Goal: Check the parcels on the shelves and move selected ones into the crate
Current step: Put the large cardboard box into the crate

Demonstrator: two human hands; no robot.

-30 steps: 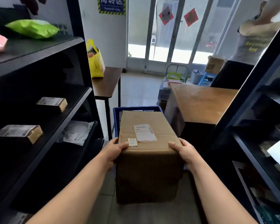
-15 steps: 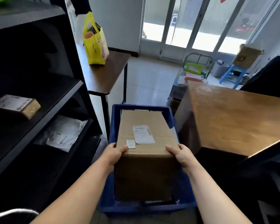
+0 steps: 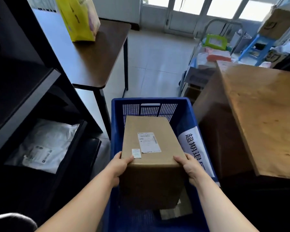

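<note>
1. The brown cardboard parcel [image 3: 151,144] sits lengthwise within the walls of the blue crate [image 3: 115,131], its far end close to the crate's perforated end wall. I cannot tell whether its underside touches the crate floor.
2. The left hand [image 3: 120,166] grips the parcel's near left corner, with the thumb on the top face and the fingers curled down the side.
3. The right hand [image 3: 189,168] grips the near right corner in the same way, thumb on top.
4. A large white shipping label [image 3: 148,142] and a small sticker [image 3: 136,153] lie on the parcel's top face, the sticker just beside the left thumb.
5. A white sign with dark characters [image 3: 196,148] leans against the crate's right inner wall, beside the parcel.
6. On the left, a black shelf [image 3: 23,101] holds a white plastic mailer [image 3: 43,144] on a lower level.
7. A yellow bag [image 3: 79,19] stands on the dark counter [image 3: 97,61] beyond the shelf.
8. A wooden counter [image 3: 266,114] stands to the right of the crate.
</note>
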